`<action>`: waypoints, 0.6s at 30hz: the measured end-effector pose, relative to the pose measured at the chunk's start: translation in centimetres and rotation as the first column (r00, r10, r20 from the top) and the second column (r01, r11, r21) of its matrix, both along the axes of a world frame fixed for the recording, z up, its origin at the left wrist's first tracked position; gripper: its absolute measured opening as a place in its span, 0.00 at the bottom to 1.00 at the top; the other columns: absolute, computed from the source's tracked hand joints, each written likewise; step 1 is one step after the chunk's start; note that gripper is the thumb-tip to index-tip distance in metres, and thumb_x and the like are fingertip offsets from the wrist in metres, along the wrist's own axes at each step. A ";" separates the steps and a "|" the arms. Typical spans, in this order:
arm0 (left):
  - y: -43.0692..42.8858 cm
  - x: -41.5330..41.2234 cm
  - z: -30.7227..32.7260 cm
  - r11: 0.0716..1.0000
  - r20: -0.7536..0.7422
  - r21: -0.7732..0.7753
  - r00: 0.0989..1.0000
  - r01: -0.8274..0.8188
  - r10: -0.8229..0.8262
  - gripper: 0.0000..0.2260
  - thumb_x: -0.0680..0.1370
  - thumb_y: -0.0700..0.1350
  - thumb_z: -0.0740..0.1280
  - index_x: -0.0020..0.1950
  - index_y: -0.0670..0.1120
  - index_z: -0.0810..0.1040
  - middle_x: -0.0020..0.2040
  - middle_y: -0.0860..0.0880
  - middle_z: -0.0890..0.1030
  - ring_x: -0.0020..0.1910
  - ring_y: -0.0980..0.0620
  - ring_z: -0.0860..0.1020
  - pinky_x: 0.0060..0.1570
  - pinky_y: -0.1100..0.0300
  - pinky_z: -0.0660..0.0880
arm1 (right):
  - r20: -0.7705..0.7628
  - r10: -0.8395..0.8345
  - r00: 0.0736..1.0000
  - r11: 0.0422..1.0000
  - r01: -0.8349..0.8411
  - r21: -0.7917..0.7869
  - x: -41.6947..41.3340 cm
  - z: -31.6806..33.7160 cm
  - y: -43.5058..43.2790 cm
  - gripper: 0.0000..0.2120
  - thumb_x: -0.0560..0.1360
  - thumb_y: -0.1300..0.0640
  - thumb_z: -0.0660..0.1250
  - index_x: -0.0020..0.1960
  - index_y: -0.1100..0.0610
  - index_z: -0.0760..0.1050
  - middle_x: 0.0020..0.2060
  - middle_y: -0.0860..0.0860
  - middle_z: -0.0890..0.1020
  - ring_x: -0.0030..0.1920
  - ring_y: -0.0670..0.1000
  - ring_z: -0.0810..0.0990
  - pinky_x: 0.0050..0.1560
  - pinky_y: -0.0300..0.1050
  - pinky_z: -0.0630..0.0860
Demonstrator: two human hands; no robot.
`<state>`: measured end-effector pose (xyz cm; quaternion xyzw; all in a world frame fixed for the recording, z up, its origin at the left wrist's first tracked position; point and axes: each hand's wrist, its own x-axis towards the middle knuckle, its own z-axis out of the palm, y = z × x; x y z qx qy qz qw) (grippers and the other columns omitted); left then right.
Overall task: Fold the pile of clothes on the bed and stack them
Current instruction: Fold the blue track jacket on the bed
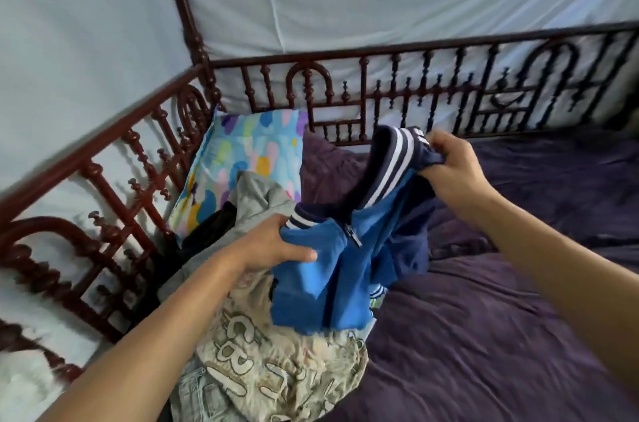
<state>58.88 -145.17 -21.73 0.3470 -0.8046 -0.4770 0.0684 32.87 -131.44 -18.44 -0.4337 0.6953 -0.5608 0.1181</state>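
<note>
Blue zip jacket [332, 269] held up over the clothes pile [273, 366] on the bed [484, 335].
Left hand [276, 245] grips the jacket's front (thumb on top, fingers curled beneath); right hand [453, 172] pinches the striped navy collar [394, 158], lifted higher.

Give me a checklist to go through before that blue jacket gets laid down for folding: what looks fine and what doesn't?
1. Left hand grips the blue jacket by its front, beside the zip: ok.
2. Right hand grips the striped collar: ok.
3. Jacket spread flat: not ok; it hangs bunched between the hands.
4. Jacket clear of the other clothes: not ok; its lower edge drapes over the beige printed garment.
5. Bare purple bedspread on the right to lay it on: ok.
6. Zip fully closed: cannot tell; folds hide its lower run.
</note>
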 end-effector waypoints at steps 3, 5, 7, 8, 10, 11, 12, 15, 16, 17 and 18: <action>3.8 -1.3 3.9 0.994 -0.289 0.042 0.951 -0.100 0.108 0.09 0.71 0.33 0.73 0.46 0.44 0.78 0.44 0.47 0.81 0.43 0.50 0.80 0.49 0.49 0.78 | 0.001 -0.063 0.998 0.997 0.063 -0.044 -1.1 4.3 5.3 0.18 0.65 0.75 0.67 0.35 0.53 0.67 0.32 0.50 0.72 0.36 0.48 0.70 0.38 0.45 0.67; 5.5 -2.3 6.9 0.980 -0.449 -0.066 0.883 -0.188 0.139 0.05 0.72 0.31 0.71 0.46 0.35 0.79 0.41 0.42 0.82 0.41 0.48 0.80 0.49 0.44 0.77 | -0.081 -0.108 0.991 0.994 0.105 -0.034 -2.1 6.5 8.8 0.17 0.65 0.68 0.73 0.38 0.52 0.68 0.34 0.49 0.76 0.36 0.47 0.72 0.40 0.46 0.69; 6.7 -3.7 9.8 0.926 -0.534 -0.264 0.841 -0.270 0.093 0.04 0.72 0.37 0.73 0.41 0.38 0.79 0.35 0.43 0.79 0.34 0.53 0.76 0.38 0.51 0.75 | -0.245 -0.162 0.956 0.982 0.180 0.052 -3.1 8.8 12.2 0.19 0.63 0.53 0.77 0.45 0.48 0.68 0.41 0.48 0.80 0.42 0.52 0.78 0.43 0.48 0.72; 7.2 -4.4 11.2 0.879 -0.558 -0.368 0.828 -0.303 0.051 0.08 0.72 0.40 0.74 0.37 0.40 0.77 0.32 0.43 0.77 0.31 0.54 0.73 0.34 0.54 0.71 | -0.361 -0.185 0.914 0.964 0.240 0.115 -3.6 9.9 13.7 0.23 0.61 0.46 0.78 0.49 0.45 0.68 0.45 0.48 0.81 0.47 0.54 0.79 0.44 0.48 0.72; 8.1 -5.8 13.8 0.786 -0.570 -0.513 0.821 -0.345 -0.011 0.12 0.70 0.45 0.76 0.37 0.40 0.76 0.32 0.41 0.77 0.30 0.49 0.73 0.32 0.52 0.72 | -0.561 -0.177 0.809 0.901 0.363 0.239 -4.4 11.8 16.2 0.33 0.58 0.35 0.77 0.58 0.41 0.68 0.52 0.49 0.81 0.53 0.56 0.79 0.46 0.48 0.72; 8.4 -6.4 14.8 0.766 -0.546 -0.552 0.837 -0.331 -0.032 0.15 0.68 0.49 0.77 0.38 0.40 0.77 0.34 0.41 0.78 0.32 0.45 0.74 0.34 0.50 0.73 | -0.620 -0.166 0.767 0.864 0.416 0.283 -4.7 12.5 17.2 0.35 0.58 0.33 0.76 0.60 0.42 0.70 0.53 0.50 0.81 0.52 0.57 0.79 0.45 0.48 0.72; 8.7 -6.8 15.7 0.778 -0.502 -0.565 0.863 -0.273 -0.062 0.18 0.65 0.53 0.79 0.38 0.42 0.76 0.34 0.44 0.78 0.33 0.45 0.75 0.34 0.51 0.73 | -0.655 -0.166 0.737 0.836 0.458 0.303 -5.1 13.1 18.2 0.32 0.59 0.33 0.75 0.58 0.45 0.73 0.51 0.51 0.82 0.50 0.57 0.79 0.42 0.48 0.70; 9.4 -7.3 17.1 0.969 -0.269 -0.150 0.935 0.194 -0.229 0.29 0.56 0.68 0.77 0.43 0.48 0.78 0.40 0.49 0.80 0.38 0.54 0.78 0.41 0.58 0.73 | -0.597 -0.248 0.763 0.849 0.468 0.246 -5.9 14.3 20.9 0.15 0.65 0.42 0.76 0.38 0.53 0.77 0.34 0.52 0.80 0.40 0.56 0.78 0.37 0.48 0.69; 9.3 -7.2 16.6 0.935 -0.209 0.104 0.926 0.339 -0.313 0.30 0.57 0.69 0.76 0.47 0.50 0.82 0.47 0.49 0.83 0.45 0.53 0.81 0.48 0.57 0.74 | -0.548 -0.272 0.791 0.872 0.443 0.207 -5.9 14.3 21.5 0.14 0.66 0.46 0.76 0.33 0.53 0.74 0.30 0.50 0.77 0.37 0.54 0.76 0.37 0.48 0.68; 9.4 -7.0 15.6 0.867 -0.161 0.290 0.913 0.406 -0.374 0.30 0.59 0.68 0.76 0.52 0.50 0.83 0.53 0.49 0.83 0.52 0.52 0.81 0.54 0.56 0.73 | -0.510 -0.278 0.814 0.893 0.415 0.175 -5.9 14.3 22.0 0.15 0.66 0.50 0.76 0.30 0.52 0.72 0.28 0.48 0.75 0.35 0.52 0.74 0.36 0.47 0.67; 9.4 -7.0 14.5 0.811 -0.117 0.398 0.901 0.428 -0.418 0.30 0.61 0.65 0.77 0.55 0.48 0.83 0.57 0.47 0.82 0.56 0.50 0.81 0.57 0.56 0.73 | -0.482 -0.273 0.832 0.909 0.387 0.153 -5.7 14.1 22.2 0.15 0.67 0.53 0.76 0.30 0.52 0.71 0.28 0.47 0.74 0.35 0.50 0.72 0.36 0.47 0.67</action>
